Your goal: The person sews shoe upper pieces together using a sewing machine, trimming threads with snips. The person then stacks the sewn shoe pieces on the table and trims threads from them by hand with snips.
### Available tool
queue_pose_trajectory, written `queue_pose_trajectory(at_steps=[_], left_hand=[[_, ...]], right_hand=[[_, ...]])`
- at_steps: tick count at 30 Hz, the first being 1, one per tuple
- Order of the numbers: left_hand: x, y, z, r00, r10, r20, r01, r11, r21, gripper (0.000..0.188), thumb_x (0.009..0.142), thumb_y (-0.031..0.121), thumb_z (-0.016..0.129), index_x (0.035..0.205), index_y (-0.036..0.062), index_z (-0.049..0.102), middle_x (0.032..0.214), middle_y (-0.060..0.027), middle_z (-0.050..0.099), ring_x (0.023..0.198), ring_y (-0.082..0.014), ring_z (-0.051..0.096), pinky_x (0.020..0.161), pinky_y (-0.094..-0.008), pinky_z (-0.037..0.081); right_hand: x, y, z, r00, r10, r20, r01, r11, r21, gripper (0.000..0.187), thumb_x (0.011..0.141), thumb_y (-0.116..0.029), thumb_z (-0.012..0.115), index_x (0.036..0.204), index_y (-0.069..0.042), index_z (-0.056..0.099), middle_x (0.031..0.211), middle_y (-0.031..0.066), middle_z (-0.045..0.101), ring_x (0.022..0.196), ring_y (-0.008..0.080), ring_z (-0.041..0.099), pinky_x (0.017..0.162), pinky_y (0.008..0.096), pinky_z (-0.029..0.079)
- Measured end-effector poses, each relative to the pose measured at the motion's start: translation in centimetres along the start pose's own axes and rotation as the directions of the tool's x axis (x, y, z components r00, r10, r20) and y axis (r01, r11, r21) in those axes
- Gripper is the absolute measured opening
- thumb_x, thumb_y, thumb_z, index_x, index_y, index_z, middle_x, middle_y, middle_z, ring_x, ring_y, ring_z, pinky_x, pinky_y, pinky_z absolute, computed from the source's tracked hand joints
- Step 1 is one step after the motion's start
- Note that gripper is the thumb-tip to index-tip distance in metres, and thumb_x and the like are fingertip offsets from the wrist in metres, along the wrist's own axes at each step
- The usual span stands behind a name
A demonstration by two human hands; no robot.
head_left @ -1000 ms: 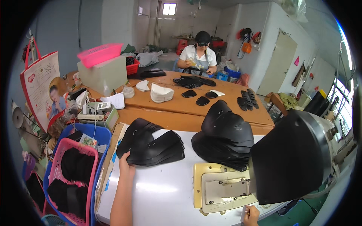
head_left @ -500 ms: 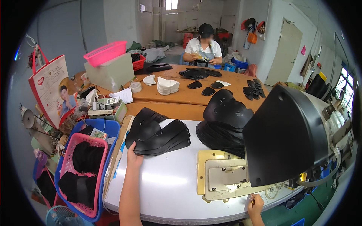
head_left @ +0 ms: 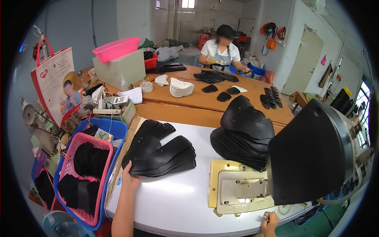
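My left hand (head_left: 131,178) grips the near left edge of a fanned stack of curved black leather-like shoe pieces (head_left: 164,156) on the white tabletop, thumb on top. Those pieces overlap in a V shape. My right hand (head_left: 270,224) is curled at the table's front edge, below the sewing machine bed (head_left: 215,189). A small yellowish thing shows between its fingers, too little visible to name. Behind the bed lies a taller stack of similar black pieces (head_left: 244,134). The black machine head (head_left: 312,154) hides part of the bed and the needle area.
A pink basket (head_left: 66,158) with black pieces sits inside a blue bin (head_left: 59,193) at the left. On the brown table (head_left: 189,104) stand white pieces (head_left: 181,87) and small black pieces (head_left: 224,96). Across it, a co-worker (head_left: 221,53) sits handling something.
My left hand and its stack have shifted left and nearer me, and the pieces lie more fanned. My right hand stays near the table edge. The co-worker's one arm has moved outward.
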State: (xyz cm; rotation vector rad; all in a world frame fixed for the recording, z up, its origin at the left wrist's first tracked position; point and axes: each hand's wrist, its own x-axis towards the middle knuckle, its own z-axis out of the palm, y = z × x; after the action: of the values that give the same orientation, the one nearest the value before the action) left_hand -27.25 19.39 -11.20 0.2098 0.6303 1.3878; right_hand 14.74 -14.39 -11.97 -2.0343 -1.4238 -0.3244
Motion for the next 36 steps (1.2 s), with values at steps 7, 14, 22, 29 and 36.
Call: queue_pose_trajectory(at_steps=[7, 14, 22, 29, 36], left_hand=[[-0.1, -0.2, -0.1, 0.998, -0.065, 0.011, 0.064, 0.995, 0.075, 0.038, 0.078, 0.011, 0.051, 0.113, 0.0008, 0.04, 0.113, -0.0105, 0.047, 0.105, -0.0242, 0.045, 0.092, -0.0374, 0.033], [-0.2, 0.1, 0.5, 0.994, -0.072, -0.084, 0.076, 0.996, 0.042, 0.039, 0.08, 0.017, 0.05, 0.114, 0.0019, 0.04, 0.113, -0.0095, 0.047, 0.105, -0.023, 0.045, 0.091, -0.0369, 0.033], [-1.0, 0.4, 2.0, 0.994, -0.048, -0.1, 0.057, 0.994, 0.089, 0.041, 0.08, 0.02, 0.051, 0.115, 0.002, 0.039, 0.113, -0.0085, 0.048, 0.104, -0.0218, 0.046, 0.09, -0.0358, 0.035], [-0.7, 0.0, 1.6, 0.997, 0.005, -0.078, 0.009, 0.984, 0.177, 0.04, 0.079, 0.016, 0.052, 0.114, 0.0011, 0.039, 0.112, -0.009, 0.048, 0.101, -0.0213, 0.048, 0.087, -0.0347, 0.038], [-0.4, 0.5, 0.6, 1.0, -0.03, 0.004, 0.029, 0.983, 0.181, 0.035, 0.08, 0.01, 0.049, 0.113, 0.0004, 0.04, 0.111, -0.0108, 0.048, 0.102, -0.0229, 0.047, 0.089, -0.0358, 0.036]], right_hand=[[-0.8, 1.6, -0.4, 0.986, 0.048, 0.162, -0.033, 0.995, -0.095, 0.018, 0.06, -0.001, 0.05, 0.077, -0.002, 0.055, 0.061, 0.0106, 0.048, 0.05, 0.0235, 0.044, 0.046, 0.0323, 0.036], [-0.5, 0.0, -0.5, 0.991, 0.077, 0.107, -0.067, 0.993, -0.094, 0.013, 0.063, -0.001, 0.05, 0.075, -0.002, 0.054, 0.06, 0.0099, 0.047, 0.048, 0.0216, 0.043, 0.044, 0.0302, 0.035], [0.9, -1.6, -0.7, 0.995, 0.0, 0.096, 0.013, 0.991, -0.134, 0.006, 0.067, -0.001, 0.048, 0.071, -0.002, 0.051, 0.06, 0.013, 0.045, 0.051, 0.0263, 0.045, 0.047, 0.0335, 0.036], [0.9, -1.4, 0.3, 0.999, 0.026, -0.043, -0.027, 1.0, -0.016, 0.003, 0.061, -0.001, 0.045, 0.062, 0.0, 0.046, 0.053, 0.0104, 0.038, 0.044, 0.0242, 0.038, 0.042, 0.0317, 0.028], [-0.1, 0.7, 0.5, 0.996, -0.056, -0.075, 0.048, 0.993, -0.109, 0.001, 0.062, -0.001, 0.045, 0.061, 0.0, 0.045, 0.055, 0.0104, 0.039, 0.044, 0.0231, 0.038, 0.042, 0.0311, 0.028]])
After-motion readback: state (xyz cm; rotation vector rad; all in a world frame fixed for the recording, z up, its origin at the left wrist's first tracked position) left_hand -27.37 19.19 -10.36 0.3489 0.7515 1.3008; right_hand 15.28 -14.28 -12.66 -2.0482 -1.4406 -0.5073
